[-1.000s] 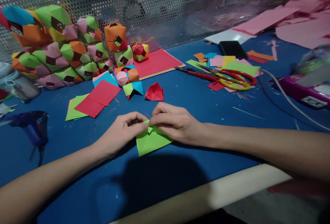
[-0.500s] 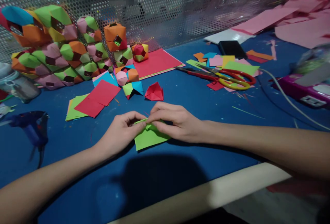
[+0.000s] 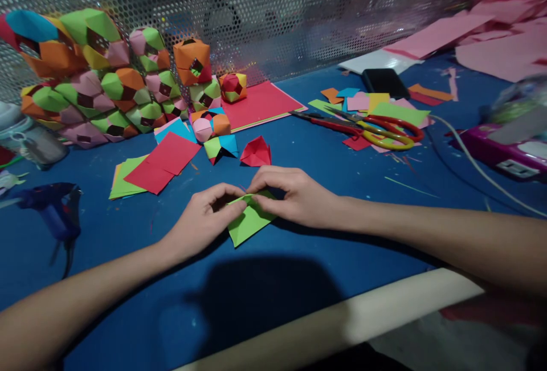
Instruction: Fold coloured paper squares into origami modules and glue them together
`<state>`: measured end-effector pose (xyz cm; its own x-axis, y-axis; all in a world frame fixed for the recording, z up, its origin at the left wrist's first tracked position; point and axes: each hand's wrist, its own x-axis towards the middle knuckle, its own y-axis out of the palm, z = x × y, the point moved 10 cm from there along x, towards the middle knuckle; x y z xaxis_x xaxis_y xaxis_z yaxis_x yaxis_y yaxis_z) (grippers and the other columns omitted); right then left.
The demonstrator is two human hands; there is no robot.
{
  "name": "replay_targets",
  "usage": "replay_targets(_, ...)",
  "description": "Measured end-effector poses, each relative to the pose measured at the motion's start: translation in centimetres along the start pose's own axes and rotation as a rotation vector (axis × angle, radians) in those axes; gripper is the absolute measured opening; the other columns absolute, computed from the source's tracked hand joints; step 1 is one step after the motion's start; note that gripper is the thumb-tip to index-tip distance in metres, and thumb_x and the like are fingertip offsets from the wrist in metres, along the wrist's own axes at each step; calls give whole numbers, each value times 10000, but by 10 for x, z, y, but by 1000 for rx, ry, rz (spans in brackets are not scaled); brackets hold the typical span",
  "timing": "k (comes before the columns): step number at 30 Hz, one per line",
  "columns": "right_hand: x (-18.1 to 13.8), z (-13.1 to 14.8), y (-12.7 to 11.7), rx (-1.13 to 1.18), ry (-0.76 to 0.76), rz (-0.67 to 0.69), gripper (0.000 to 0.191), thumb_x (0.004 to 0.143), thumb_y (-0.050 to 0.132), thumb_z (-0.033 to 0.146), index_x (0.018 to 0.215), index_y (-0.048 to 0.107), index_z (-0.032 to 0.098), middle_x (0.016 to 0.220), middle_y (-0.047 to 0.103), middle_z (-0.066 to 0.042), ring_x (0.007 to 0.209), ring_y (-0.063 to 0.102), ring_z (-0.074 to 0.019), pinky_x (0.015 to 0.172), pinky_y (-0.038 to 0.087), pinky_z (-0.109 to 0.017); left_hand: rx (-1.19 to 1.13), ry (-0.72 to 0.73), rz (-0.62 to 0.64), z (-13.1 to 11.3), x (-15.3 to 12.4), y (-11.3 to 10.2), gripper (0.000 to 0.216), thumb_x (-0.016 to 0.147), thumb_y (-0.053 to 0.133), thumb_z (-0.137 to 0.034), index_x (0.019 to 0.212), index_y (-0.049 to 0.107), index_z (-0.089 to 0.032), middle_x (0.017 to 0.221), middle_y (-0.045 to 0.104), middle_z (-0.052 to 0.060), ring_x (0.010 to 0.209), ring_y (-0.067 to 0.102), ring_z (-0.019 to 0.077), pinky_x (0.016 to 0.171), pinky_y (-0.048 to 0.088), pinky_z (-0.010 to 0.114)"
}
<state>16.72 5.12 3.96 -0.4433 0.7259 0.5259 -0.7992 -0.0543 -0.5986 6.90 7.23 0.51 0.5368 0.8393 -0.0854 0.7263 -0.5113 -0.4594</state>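
Now both hands, left hand and right hand, keep their grip pinching the green paper, folded narrower.

i see my left hand and right hand meeting over a green paper, fingertips of both pinching its upper edge where they nearly touch. the sheet lies on the blue table, its free corner pointing down toward me. just beyond the pinch sits a red folded piece, with a green-and-blue folded piece beside it. red-and-yellow scissors lie well off to the right of my right hand.
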Motion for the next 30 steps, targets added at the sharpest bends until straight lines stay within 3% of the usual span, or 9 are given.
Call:
replay_targets(5,0,-1,-1,12,-9,6,80,818,543,117,837,617,143,798,641,-58,747,581,-136,687,450,-263,35,26,-50,-1,2,-5,249,843,533,-367,926,657,-168,869,671,15,802,584,140,696,448,219)
replay_targets(14,1,-11,1,57,136,24,75,801,563,119,817,630,148,797,647,-44,742,580,-127,680,445,-249,79,69,-67,-3,3,-8,219,845,543,-329,925,684,-182,865,705,7,762,611,134,641,455,200)
replay_targets(30,-2,3,0,7,-8,-69,106,801,546,97,805,648,125,724,630,-48,661,566,-117,601,430,-234,232,144,-96,-15,-1,-10,175,816,567,-275,825,700,-162,709,684,-2,598,545,104,519,394,192)
